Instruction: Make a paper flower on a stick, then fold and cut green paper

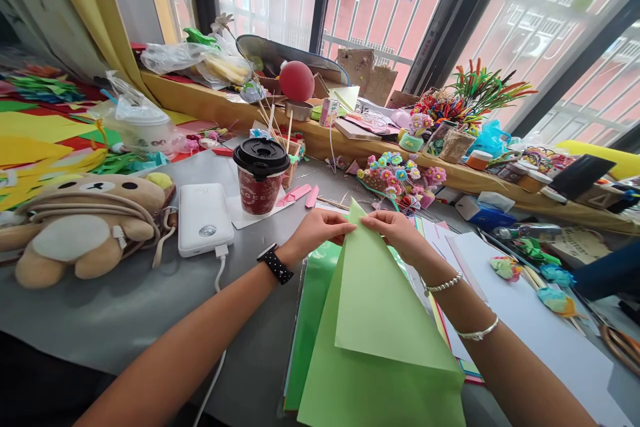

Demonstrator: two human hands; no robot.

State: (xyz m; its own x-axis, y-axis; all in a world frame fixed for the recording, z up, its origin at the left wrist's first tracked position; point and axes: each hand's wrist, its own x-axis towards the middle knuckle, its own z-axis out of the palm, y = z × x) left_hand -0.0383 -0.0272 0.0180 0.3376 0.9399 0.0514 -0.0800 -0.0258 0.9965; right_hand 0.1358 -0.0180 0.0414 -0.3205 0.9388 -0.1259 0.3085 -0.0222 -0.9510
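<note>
A light green sheet of paper (380, 320) lies on a stack of coloured sheets on the grey table (125, 307), folded over into a triangle with its tip pointing away from me. My left hand (315, 230) pinches the fold at the tip from the left; a black watch is on that wrist. My right hand (397, 230) pinches the same tip from the right, fingers closed on the paper, with two silver bracelets on the forearm. A darker green sheet (310, 307) shows beneath on the left.
A red coffee cup with a black lid (260, 177) and a white power bank (204, 219) stand to the left, beside a plush bear (85, 227). Paper flowers (400, 177), craft clutter and a wooden sill fill the back. White paper (525, 320) lies on the right.
</note>
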